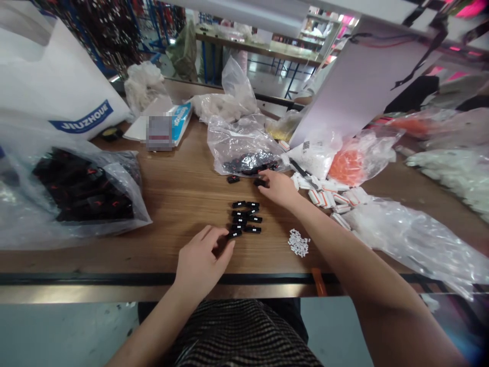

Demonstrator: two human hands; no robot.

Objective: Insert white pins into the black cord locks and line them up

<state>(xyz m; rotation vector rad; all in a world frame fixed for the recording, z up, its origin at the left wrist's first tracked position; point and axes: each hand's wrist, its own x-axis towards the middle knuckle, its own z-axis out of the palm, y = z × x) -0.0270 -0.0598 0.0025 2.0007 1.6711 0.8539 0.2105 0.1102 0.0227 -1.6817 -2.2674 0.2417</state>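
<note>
Several small black parts (246, 216) lie in two short columns on the wooden table (179, 193). My left hand (204, 257) rests at the near end of them, fingers pinched on one black part (234, 234). My right hand (278, 187) reaches to the mouth of a clear bag of black parts (244, 148), its fingers curled round a loose black part (261, 182). Another loose black part (233, 179) lies just left of it.
A large clear bag of bigger black pieces (82, 191) sits at left, beside a white sack (57, 86). A small pile of white bits (298, 242), white-and-red pieces (332, 196), an orange-filled bag (349, 165) and empty clear plastic (412, 239) lie at right.
</note>
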